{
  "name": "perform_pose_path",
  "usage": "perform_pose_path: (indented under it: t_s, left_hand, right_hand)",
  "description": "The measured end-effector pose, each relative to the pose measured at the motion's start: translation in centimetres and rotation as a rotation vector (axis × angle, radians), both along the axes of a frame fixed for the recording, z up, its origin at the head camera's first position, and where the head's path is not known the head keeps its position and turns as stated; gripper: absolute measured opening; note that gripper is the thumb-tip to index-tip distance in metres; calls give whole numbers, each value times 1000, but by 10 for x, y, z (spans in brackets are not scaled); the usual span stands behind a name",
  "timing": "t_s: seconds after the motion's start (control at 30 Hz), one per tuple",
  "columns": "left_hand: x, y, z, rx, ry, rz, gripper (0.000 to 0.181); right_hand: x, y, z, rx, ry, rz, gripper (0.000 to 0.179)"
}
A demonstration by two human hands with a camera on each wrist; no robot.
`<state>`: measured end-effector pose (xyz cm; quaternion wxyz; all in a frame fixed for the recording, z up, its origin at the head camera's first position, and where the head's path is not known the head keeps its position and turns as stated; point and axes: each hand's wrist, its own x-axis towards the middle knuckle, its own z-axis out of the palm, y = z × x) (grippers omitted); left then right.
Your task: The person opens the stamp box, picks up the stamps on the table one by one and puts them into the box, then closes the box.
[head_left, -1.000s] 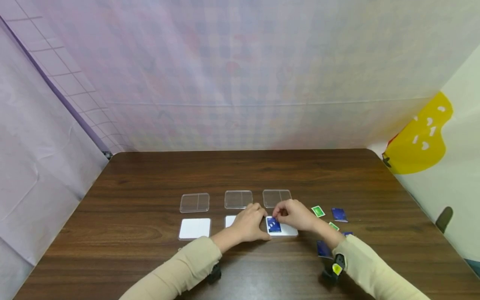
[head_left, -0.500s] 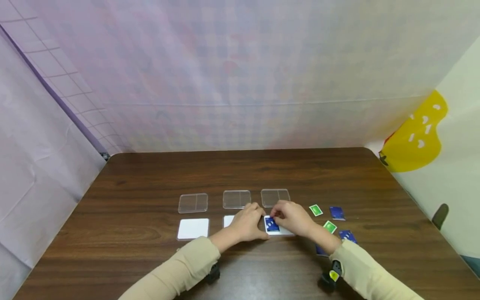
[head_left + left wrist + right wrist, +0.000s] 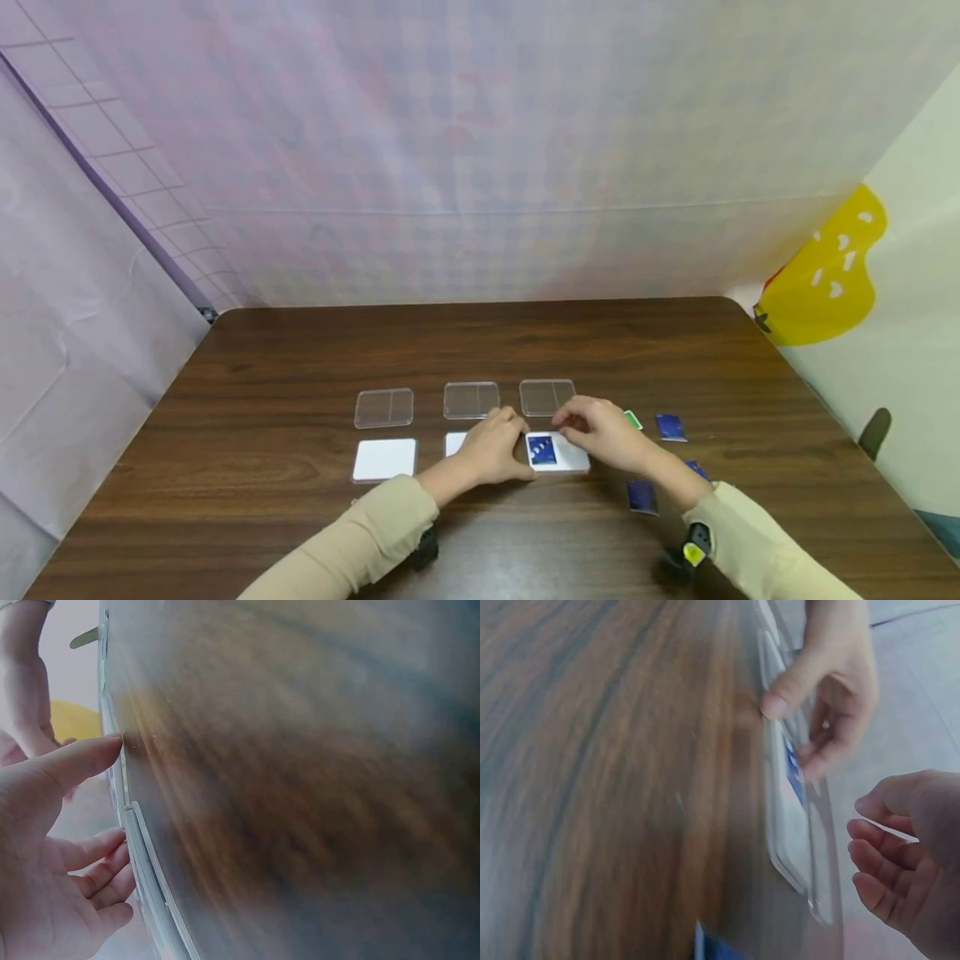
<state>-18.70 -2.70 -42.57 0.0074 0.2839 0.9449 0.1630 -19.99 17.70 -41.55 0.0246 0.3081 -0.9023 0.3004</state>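
Table (image 3: 480, 346): dark wood grain, rounded far corners
Checked cloth (image 3: 465, 150): faded pink and lilac, behind the table
White cloth (image 3: 71, 325): wrinkled, left of the table
Yellow shape (image 3: 831, 265): white-marked, beyond the table's far right corner
Dark oval (image 3: 874, 432): near the table's right edge
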Motion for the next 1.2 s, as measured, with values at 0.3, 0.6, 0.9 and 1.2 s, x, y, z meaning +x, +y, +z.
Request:
perform_pose_path:
  t_s: [0.3, 0.6, 0.9, 1.2]
  left_hand:
    - [0, 0, 2, -13, -2, 5, 59]
    - [-1, 1, 2, -24, -6, 7, 60]
    - [1, 0, 3, -16, -14, 9, 60]
    - [0, 0, 1, -3, -17, 5, 60]
  right_hand:
    - [7, 58, 12, -77, 6, -35, 10]
    - [22, 119, 1, 8, -58, -84, 15]
    - [32, 153, -1, 198, -94, -26, 33]
    - [33, 154, -1, 215, -54, 17, 34]
